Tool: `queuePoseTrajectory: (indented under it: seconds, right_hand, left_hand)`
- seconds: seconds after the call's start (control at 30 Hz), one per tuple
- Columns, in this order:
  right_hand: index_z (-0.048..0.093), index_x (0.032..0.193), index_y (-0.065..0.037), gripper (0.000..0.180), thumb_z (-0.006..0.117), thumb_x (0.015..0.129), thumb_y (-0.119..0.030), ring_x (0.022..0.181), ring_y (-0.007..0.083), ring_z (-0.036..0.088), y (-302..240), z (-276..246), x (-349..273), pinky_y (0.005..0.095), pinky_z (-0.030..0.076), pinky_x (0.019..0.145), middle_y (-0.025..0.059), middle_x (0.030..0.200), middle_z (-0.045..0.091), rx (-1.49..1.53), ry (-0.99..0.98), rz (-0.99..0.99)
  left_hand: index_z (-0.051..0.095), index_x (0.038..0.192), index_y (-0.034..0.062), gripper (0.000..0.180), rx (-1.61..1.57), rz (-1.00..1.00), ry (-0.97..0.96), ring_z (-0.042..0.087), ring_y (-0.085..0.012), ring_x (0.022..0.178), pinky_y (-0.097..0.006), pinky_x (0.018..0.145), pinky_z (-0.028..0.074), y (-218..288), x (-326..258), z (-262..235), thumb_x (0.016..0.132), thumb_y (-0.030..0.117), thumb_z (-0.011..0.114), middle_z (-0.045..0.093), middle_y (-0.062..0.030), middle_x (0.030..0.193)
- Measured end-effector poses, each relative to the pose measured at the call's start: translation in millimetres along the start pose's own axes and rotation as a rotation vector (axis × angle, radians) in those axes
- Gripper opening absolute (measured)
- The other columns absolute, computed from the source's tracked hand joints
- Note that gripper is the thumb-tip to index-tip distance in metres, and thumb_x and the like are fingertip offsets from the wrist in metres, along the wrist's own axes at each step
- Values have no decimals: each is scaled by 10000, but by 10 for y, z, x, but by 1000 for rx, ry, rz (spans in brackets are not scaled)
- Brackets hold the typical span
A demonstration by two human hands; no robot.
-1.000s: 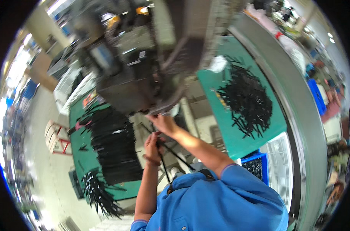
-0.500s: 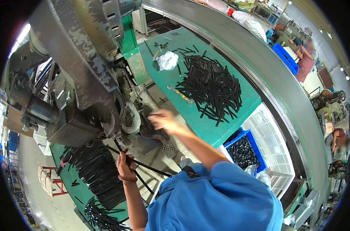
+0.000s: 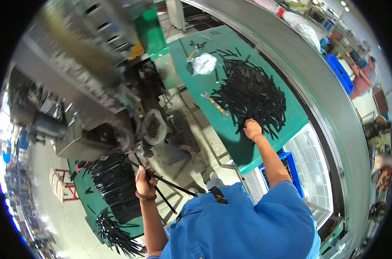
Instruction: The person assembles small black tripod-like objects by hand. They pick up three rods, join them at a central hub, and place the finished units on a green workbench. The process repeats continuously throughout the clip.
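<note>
My left hand [image 3: 145, 183] is closed around long thin black strips [image 3: 174, 185] below the head of a worn metal machine [image 3: 79, 86]. The strips stick out past my hand toward my body, and one end reaches up to the machine. Over on the right, my right hand [image 3: 252, 129] is at the near edge of a heap of short black strips [image 3: 254, 93] on a green table [image 3: 243, 157]. Its fingers are bent down onto the heap; what they grip is hidden. Close to the machine sits a pale bowl [image 3: 161, 134] of small parts.
A wrench [image 3: 214, 105] and a crumpled white bag [image 3: 204, 64] lie beside the heap. Bundled long black strips [image 3: 116, 183] cover a lower green table at left. A blue bin [image 3: 296, 175] and white crate [image 3: 310, 159] stand at right. A co-worker [image 3: 363, 80] sits beyond the conveyor.
My right hand has moved from beside the machine to the right, onto the heap of short strips. My left hand keeps its hold on the long strips. The view has shifted slightly.
</note>
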State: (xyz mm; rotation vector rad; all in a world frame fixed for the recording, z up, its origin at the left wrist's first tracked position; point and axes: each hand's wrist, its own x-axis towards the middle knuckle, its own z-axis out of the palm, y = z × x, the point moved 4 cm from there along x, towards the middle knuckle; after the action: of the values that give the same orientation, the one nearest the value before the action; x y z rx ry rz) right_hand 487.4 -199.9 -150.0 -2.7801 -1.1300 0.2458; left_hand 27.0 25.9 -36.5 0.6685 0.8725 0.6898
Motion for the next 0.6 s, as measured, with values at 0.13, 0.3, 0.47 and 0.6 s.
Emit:
queuePoseTrajectory:
  seconds: [0.13,0.3,0.47,0.6]
  right_hand:
    - [510,965,-21,263,624,793,-184,952,353,580,-361,-186,53,437,471,800,203,987,596,176,62,-86]
    - [526,815,-18,177,670,809,-122,676,103,445,-2472,-418,-326,289,407,588,22,717,483,1078,-64,-460]
    - [588,896,21,144,654,831,-89,734,87,531,-3831,-617,-779,253,447,658,21,806,599,1402,-423,-430]
    - [597,915,23,139,645,836,-80,741,93,556,-4077,-699,-791,250,463,679,40,816,626,1283,-390,-427]
  left_hand:
    - [526,1177,35,381,-10,34,-2,421,-75,453,-208,414,334,-7,-42,-55,941,334,506,611,-75,759]
    - [541,1121,64,283,108,115,-9,430,-79,455,-203,405,357,59,-63,-69,952,285,487,618,-72,758]
    - [542,1101,46,270,38,19,-62,473,-100,459,-225,426,399,181,-76,-30,957,259,459,649,-112,800]
    - [542,1094,38,260,-51,-26,-125,500,-111,467,-230,431,417,217,-76,-64,956,244,466,655,-138,823]
